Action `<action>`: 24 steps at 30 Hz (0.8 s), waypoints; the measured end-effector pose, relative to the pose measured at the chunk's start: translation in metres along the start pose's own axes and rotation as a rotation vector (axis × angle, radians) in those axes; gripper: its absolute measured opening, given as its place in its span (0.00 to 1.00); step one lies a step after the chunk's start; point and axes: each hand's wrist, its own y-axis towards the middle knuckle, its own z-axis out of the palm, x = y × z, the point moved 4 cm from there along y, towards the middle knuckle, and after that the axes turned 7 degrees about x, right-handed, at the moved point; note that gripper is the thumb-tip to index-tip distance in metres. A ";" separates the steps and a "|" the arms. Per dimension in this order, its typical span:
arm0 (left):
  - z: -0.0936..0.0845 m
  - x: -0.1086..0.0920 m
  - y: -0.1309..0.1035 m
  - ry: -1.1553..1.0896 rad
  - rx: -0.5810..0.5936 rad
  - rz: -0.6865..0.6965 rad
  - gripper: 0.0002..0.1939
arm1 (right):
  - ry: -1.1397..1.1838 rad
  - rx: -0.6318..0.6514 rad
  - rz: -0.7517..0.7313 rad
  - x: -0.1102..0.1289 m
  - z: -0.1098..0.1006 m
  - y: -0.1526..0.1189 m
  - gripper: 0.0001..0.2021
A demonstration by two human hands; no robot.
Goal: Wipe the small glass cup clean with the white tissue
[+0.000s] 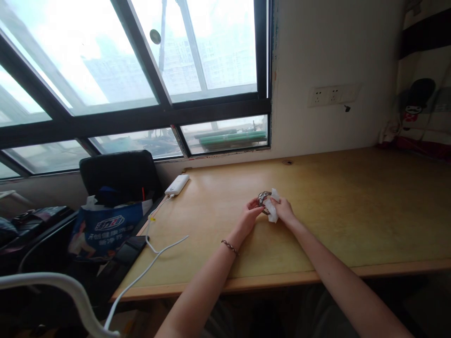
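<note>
Over the middle of the desk, my left hand (pixel 251 212) has its fingers closed on a small, shiny, ring-shaped object (pixel 261 197). It is dark with silvery parts, like a metal watch or bangle; its exact kind is too small to tell. My right hand (pixel 283 210) pinches a crumpled white tissue (pixel 273 217) against the right side of this object. The tissue and fingers hide part of it. A braided bracelet (pixel 229 246) circles my left wrist.
A white power bank (pixel 177 185) lies at the desk's left edge, with a white cable (pixel 155 258) trailing forward. Left of the wooden desk (pixel 352 202) are a black chair (pixel 118 173) and a blue bag (pixel 105 230). Wall sockets (pixel 326 95) sit above the back edge.
</note>
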 end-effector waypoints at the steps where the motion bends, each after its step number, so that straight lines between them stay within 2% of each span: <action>1: -0.001 0.000 0.000 0.065 -0.021 0.000 0.21 | -0.129 -0.051 -0.039 0.005 -0.005 -0.003 0.14; 3: -0.005 -0.001 0.000 0.288 -0.089 0.016 0.18 | -0.385 -0.113 -0.116 0.016 -0.012 -0.010 0.12; 6: -0.006 -0.008 -0.004 0.619 -0.168 0.084 0.19 | -0.644 -0.127 -0.203 0.031 -0.016 -0.020 0.15; 8: -0.003 -0.010 -0.006 0.691 -0.159 0.113 0.20 | -0.689 -0.131 -0.249 0.036 -0.017 -0.024 0.15; 10: -0.001 -0.008 -0.007 0.670 -0.147 0.110 0.19 | -0.654 -0.163 -0.243 0.035 -0.019 -0.023 0.15; 14: 0.002 0.001 -0.007 0.452 -0.129 0.064 0.18 | -0.383 -0.168 -0.147 0.018 -0.018 -0.009 0.15; 18: 0.004 0.008 -0.005 0.219 -0.084 0.055 0.21 | 0.186 0.000 0.038 -0.002 0.001 0.001 0.17; 21: 0.005 0.007 -0.005 0.158 -0.110 0.097 0.22 | 0.670 0.195 -0.002 0.003 0.021 -0.002 0.18; 24: 0.005 0.006 -0.005 0.153 -0.143 0.117 0.24 | 0.889 0.315 -0.056 0.011 0.031 -0.007 0.17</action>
